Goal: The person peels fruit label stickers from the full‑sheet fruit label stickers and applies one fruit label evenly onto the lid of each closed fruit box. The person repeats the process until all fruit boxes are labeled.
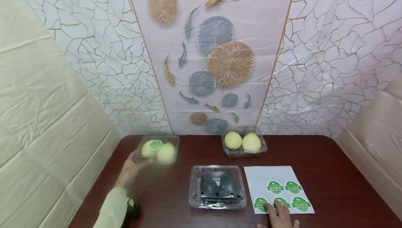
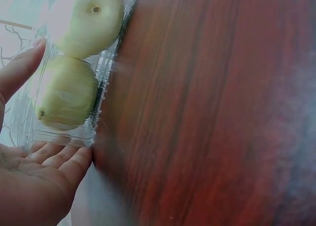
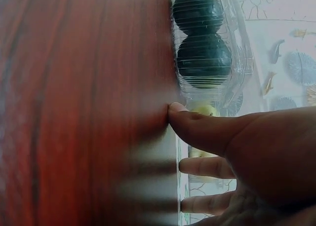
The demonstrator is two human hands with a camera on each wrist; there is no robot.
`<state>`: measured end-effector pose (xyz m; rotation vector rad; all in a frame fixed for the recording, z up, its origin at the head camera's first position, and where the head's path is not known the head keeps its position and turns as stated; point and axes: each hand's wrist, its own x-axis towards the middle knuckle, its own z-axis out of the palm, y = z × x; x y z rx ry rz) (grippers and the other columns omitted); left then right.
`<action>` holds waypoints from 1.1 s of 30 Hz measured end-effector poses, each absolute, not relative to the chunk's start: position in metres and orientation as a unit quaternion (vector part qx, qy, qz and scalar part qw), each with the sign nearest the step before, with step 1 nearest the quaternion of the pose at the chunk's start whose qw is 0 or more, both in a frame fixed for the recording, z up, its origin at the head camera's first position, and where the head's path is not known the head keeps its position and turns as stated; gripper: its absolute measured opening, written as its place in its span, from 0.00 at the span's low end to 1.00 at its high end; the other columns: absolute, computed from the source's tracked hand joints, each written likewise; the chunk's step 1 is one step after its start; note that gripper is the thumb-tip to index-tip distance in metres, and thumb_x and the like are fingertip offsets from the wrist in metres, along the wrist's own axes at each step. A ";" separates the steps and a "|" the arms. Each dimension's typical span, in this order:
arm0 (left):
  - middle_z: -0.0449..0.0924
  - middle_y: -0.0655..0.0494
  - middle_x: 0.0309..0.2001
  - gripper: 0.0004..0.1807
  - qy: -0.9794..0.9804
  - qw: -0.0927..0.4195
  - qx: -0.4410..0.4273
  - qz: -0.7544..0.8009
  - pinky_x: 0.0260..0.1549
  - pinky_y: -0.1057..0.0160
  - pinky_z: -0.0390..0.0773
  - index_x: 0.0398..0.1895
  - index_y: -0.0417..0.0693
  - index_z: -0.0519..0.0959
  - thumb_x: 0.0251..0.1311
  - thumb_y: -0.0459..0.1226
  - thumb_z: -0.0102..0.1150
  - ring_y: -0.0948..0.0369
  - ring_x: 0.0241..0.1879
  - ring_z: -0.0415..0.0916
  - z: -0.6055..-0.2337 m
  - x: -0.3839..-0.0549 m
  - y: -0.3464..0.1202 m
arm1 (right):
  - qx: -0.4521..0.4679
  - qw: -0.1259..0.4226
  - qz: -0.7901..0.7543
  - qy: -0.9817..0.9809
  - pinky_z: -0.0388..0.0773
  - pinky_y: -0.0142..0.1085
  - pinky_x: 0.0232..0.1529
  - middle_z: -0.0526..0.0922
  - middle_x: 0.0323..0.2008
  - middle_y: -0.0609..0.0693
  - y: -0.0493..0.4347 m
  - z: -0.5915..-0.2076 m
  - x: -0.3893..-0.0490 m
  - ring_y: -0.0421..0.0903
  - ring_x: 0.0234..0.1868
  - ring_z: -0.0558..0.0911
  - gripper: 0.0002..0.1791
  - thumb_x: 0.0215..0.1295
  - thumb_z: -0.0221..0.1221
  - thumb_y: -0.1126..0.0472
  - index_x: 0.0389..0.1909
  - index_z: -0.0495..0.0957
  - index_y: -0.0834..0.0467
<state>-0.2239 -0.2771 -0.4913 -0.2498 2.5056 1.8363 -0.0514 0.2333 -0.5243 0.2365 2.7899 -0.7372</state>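
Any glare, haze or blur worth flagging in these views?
Head: a hazy patch softens the clear fruit box at the left hand; left wrist: pale glare washes the tabletop at frame right; right wrist: dark blurred streaks, shadows or reflections, cross the tabletop beside the right hand.

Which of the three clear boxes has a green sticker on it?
The left box, gripped by the left hand: a green sticker shows on it, while the middle box and back right box show none.
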 end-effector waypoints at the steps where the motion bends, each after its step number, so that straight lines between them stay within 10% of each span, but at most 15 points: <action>1: 0.62 0.46 0.72 0.57 0.807 0.014 -0.077 0.585 0.68 0.38 0.57 0.78 0.51 0.53 0.49 0.53 0.76 0.47 0.70 0.59 -0.491 -0.225 -0.277 | 0.081 0.121 -0.252 0.957 0.48 0.82 0.54 0.59 0.66 0.78 0.234 -0.524 -0.051 0.82 0.68 0.48 0.49 0.47 0.66 0.28 0.61 0.72 0.60; 33: 0.57 0.35 0.72 0.60 0.826 0.034 -0.061 0.559 0.68 0.42 0.60 0.78 0.40 0.46 0.51 0.50 0.75 0.42 0.69 0.60 -0.486 -0.259 -0.283 | 0.089 0.091 -0.232 0.964 0.50 0.81 0.54 0.62 0.66 0.76 0.231 -0.530 -0.049 0.81 0.67 0.53 0.49 0.49 0.61 0.24 0.60 0.74 0.59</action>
